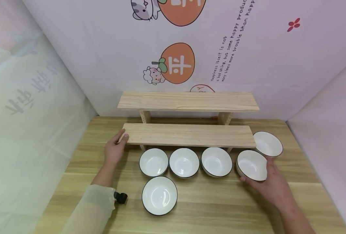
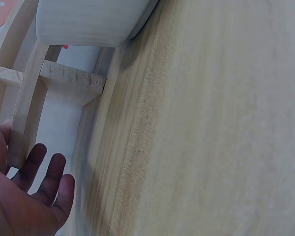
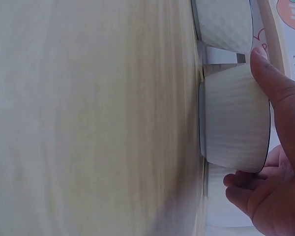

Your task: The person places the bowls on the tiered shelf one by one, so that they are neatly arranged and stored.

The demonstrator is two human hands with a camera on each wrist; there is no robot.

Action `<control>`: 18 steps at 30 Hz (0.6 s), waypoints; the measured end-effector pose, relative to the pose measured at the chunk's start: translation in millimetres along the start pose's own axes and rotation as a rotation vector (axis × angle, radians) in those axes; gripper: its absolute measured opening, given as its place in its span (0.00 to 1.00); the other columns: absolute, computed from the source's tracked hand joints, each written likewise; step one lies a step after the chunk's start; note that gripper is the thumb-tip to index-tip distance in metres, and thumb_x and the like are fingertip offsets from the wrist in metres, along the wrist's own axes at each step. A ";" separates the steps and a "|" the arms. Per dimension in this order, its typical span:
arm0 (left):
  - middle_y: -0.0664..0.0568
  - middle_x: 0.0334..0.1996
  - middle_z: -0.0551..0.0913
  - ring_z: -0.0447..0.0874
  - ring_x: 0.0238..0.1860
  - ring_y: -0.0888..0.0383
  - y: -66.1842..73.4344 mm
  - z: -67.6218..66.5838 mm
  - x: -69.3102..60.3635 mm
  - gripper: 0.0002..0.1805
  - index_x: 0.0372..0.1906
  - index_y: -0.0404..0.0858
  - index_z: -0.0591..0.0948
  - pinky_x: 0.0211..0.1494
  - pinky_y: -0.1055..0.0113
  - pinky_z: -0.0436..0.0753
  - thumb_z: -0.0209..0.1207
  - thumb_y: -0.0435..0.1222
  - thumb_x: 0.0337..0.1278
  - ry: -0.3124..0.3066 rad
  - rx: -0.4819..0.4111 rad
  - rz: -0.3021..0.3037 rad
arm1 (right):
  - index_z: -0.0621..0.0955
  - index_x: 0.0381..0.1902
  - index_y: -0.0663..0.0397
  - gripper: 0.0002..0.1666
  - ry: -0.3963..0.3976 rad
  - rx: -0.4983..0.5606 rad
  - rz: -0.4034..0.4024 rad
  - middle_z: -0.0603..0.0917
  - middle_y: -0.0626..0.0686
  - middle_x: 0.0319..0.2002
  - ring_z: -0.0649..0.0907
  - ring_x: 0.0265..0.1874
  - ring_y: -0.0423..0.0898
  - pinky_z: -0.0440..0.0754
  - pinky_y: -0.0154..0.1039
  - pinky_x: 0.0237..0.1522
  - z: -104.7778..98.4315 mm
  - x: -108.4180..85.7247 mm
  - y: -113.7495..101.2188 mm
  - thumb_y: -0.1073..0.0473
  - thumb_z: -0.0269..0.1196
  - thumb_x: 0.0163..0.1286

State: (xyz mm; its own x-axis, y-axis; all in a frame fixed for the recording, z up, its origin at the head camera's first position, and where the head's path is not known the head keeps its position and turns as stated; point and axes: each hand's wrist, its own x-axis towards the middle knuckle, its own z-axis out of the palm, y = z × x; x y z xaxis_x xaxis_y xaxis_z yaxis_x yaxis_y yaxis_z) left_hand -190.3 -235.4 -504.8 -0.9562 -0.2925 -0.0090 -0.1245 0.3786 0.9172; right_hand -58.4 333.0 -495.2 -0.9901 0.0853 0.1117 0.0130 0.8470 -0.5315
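My left hand (image 1: 115,150) grips the left end of the lower board of a two-tier wooden shelf (image 1: 187,134); in the left wrist view the thumb and fingers lie on either side of the board's end. My right hand (image 1: 275,187) holds a white dark-rimmed bowl (image 1: 251,165) at its right side, thumb at the front and fingers behind. That bowl stands upright on the table, its ribbed outer wall showing in the right wrist view. Just behind it sits another white bowl (image 1: 268,144), close to the shelf's right end.
Along the shelf's front stand three similar bowls: a left one (image 1: 153,162), a middle one (image 1: 184,162) and a right one (image 1: 216,161). A further bowl (image 1: 159,195) sits nearer, in front of the left one. Printed sheeting (image 1: 102,48) walls the wooden table (image 1: 219,208) at the back and sides.
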 end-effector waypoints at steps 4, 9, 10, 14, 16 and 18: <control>0.56 0.74 0.72 0.63 0.77 0.50 -1.4 0.2 -0.4 0.32 0.72 0.51 0.78 0.76 0.52 0.69 0.60 0.61 0.70 0.005 -0.007 0.002 | 0.51 0.82 0.65 0.78 -0.020 0.002 0.019 0.68 0.80 0.66 0.71 0.60 0.79 0.72 0.75 0.53 -0.9 0.9 0.7 0.30 0.79 0.52; 0.55 0.75 0.71 0.63 0.77 0.50 -2.4 0.5 0.2 0.33 0.72 0.51 0.78 0.77 0.51 0.68 0.60 0.62 0.69 0.004 -0.012 -0.001 | 0.52 0.81 0.69 0.78 -0.043 -0.012 0.061 0.63 0.81 0.70 0.68 0.63 0.81 0.69 0.76 0.56 -3.4 1.3 -0.6 0.29 0.78 0.52; 0.56 0.75 0.71 0.63 0.77 0.50 -2.4 0.5 0.1 0.33 0.72 0.51 0.77 0.77 0.52 0.68 0.60 0.62 0.69 0.004 -0.014 -0.003 | 0.52 0.81 0.70 0.78 -0.049 -0.016 0.072 0.62 0.81 0.71 0.67 0.64 0.81 0.69 0.76 0.57 -4.1 1.3 -0.9 0.29 0.78 0.52; 0.57 0.75 0.71 0.63 0.77 0.51 -3.9 0.9 0.5 0.33 0.72 0.51 0.78 0.77 0.52 0.67 0.60 0.62 0.69 0.007 -0.027 -0.009 | 0.51 0.81 0.71 0.79 -0.069 -0.021 0.103 0.60 0.81 0.72 0.65 0.65 0.81 0.67 0.76 0.58 -6.5 1.7 -1.5 0.28 0.77 0.53; 0.56 0.75 0.71 0.63 0.77 0.51 -4.5 1.4 0.6 0.33 0.72 0.51 0.78 0.78 0.53 0.66 0.60 0.62 0.69 0.007 -0.037 -0.012 | 0.52 0.80 0.71 0.78 -0.067 -0.022 0.110 0.61 0.80 0.72 0.66 0.65 0.81 0.68 0.76 0.58 -7.0 1.6 -1.5 0.29 0.78 0.52; 0.56 0.75 0.71 0.63 0.77 0.51 -5.3 1.9 1.0 0.32 0.71 0.52 0.78 0.78 0.54 0.66 0.60 0.62 0.69 0.011 -0.040 -0.014 | 0.55 0.80 0.70 0.76 -0.062 -0.024 0.105 0.62 0.79 0.72 0.67 0.64 0.81 0.69 0.75 0.57 -7.6 1.8 -1.4 0.30 0.78 0.52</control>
State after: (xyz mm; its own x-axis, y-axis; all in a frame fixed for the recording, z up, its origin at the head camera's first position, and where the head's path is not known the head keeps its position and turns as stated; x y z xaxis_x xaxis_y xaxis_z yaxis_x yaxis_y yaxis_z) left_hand -191.1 -236.0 -510.5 -0.9515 -0.3072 -0.0181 -0.1273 0.3394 0.9320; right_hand -59.2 336.0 -488.0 -0.9898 0.1421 0.0041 0.1196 0.8476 -0.5170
